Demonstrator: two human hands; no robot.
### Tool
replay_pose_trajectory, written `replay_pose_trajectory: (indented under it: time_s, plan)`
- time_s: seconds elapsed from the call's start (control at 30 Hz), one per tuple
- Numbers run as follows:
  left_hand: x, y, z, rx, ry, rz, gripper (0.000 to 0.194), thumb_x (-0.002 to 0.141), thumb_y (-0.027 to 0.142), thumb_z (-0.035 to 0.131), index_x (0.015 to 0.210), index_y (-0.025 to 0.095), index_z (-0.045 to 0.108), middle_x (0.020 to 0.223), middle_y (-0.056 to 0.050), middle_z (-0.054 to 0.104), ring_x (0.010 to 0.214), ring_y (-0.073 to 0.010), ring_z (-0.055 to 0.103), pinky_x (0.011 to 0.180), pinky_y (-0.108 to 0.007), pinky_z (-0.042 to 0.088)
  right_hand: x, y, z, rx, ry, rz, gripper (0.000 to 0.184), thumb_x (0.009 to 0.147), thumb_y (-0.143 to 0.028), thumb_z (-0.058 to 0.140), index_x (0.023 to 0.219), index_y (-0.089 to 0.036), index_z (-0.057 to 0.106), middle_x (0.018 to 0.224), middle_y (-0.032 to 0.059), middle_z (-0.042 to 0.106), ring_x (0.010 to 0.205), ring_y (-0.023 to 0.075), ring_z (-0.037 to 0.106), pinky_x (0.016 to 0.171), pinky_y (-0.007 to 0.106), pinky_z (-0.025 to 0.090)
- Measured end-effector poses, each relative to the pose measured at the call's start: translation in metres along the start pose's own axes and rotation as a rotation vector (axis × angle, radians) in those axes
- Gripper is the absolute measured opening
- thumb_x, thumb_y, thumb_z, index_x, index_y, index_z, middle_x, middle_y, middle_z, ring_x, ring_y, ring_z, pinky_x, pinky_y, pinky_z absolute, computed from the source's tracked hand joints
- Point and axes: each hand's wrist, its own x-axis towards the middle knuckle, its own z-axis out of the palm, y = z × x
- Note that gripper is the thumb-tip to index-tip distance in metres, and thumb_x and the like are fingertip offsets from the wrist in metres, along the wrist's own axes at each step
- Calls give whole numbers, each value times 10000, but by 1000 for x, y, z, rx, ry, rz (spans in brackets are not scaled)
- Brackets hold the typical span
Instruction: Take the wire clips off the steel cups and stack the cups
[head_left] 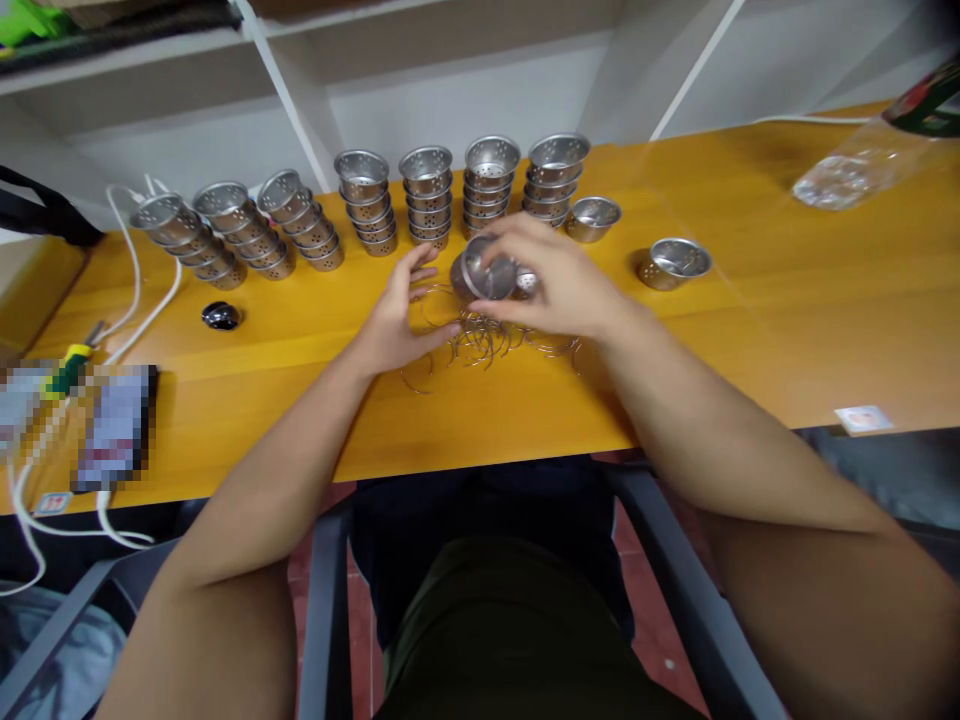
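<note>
In the middle of the desk, my right hand [551,275] grips a small perforated metal cup [474,272] by its rim, tilted on its side. My left hand [401,315] is just left of that cup, fingers spread and nothing in it. Beneath both hands lies a loose heap of thin curved wire pieces [484,342]. Part of another shiny metal piece [526,283] shows behind my right fingers, mostly hidden. Two single perforated cups, a nearer one [675,263] and a farther one [594,218], stand upright to the right.
Several stacks of perforated cups [364,205] line the back of the desk [757,340]; the left ones lean. At left are a black glossy object [221,316], white cables [133,270], a yellow-green screwdriver [67,370] and a phone [116,425]. A clear plastic bottle [862,165] lies far right.
</note>
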Motion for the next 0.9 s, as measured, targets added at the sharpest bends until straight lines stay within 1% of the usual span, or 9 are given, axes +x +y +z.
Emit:
replay_pose_trajectory:
  time_s: [0.1, 0.17, 0.23, 0.33, 0.43, 0.53, 0.67, 0.77, 0.9]
  plan:
    - [1, 11, 3, 27, -26, 28, 1322, 901, 775, 1148, 1935, 389, 420, 1965, -189, 561, 1825, -492, 623, 1496, -718, 615, 5, -14, 28, 34, -116, -51, 346, 1122, -631, 940, 1262, -322, 877, 1721, 163, 724, 1613, 495, 703, 1384, 753, 596]
    - [2, 14, 2, 59, -43, 54, 1248, 945, 748, 1124, 1926, 371, 451, 1955, -178, 587, 1832, -483, 623, 1547, -706, 568, 5, -15, 38, 34, -150, -68, 311, 1138, -599, 924, 1257, -313, 894, 1758, 166, 703, 1607, 482, 706, 1376, 739, 608]
    - [3, 11, -1, 74, -59, 85, 1151, 1010, 737, 1069, 1919, 359, 472, 1943, -174, 610, 1828, -471, 632, 1565, -692, 548, 5, -11, 42, 21, -160, -82, 328, 1141, -608, 916, 1266, -306, 900, 1764, 177, 688, 1613, 482, 694, 1383, 740, 599]
    - [4, 5, -5, 65, -72, 144, 1049, 1083, 759, 978, 1912, 334, 495, 1913, -184, 642, 1815, -455, 645, 1562, -671, 545, 4, -5, 39, -21, -151, -82, 367, 1129, -646, 922, 1271, -309, 889, 1736, 191, 667, 1637, 494, 652, 1412, 753, 563]
    - [5, 3, -6, 70, -73, 176, 972, 1132, 745, 918, 1896, 297, 517, 1851, -203, 684, 1760, -442, 687, 1527, -647, 571, 2, -5, 32, -73, -132, -65, 394, 1139, -660, 896, 1306, -307, 848, 1668, 196, 663, 1567, 486, 663, 1389, 759, 569]
    - [6, 8, -4, 82, -97, 178, 901, 1156, 665, 916, 1876, 281, 532, 1808, -216, 703, 1717, -440, 709, 1498, -640, 584, 0, -7, 24, -113, -132, -50, 359, 1194, -618, 804, 1349, -294, 794, 1535, 183, 677, 1390, 440, 710, 1291, 706, 627]
    - [6, 17, -3, 65, -141, 180, 839, 1167, 614, 919, 1851, 289, 558, 1786, -210, 715, 1693, -435, 721, 1468, -634, 606, -3, -10, 16, -126, -220, -34, 313, 1195, -567, 766, 1309, -278, 735, 1351, 143, 674, 1139, 370, 711, 1118, 612, 657]
    - [6, 20, -3, 68, -146, 171, 824, 1164, 632, 923, 1835, 296, 580, 1777, -197, 727, 1689, -430, 723, 1461, -627, 612, -4, -12, 15, -127, -259, -17, 329, 1179, -582, 781, 1289, -280, 706, 1257, 112, 658, 1053, 334, 684, 1024, 553, 635]
    - [7, 19, -4, 60, -134, 202, 800, 1180, 634, 909, 1831, 308, 578, 1761, -189, 735, 1680, -420, 733, 1447, -616, 617, -2, -13, 17, -87, -234, 5, 306, 1166, -550, 806, 1223, -285, 664, 1200, 86, 647, 1005, 299, 658, 960, 497, 606]
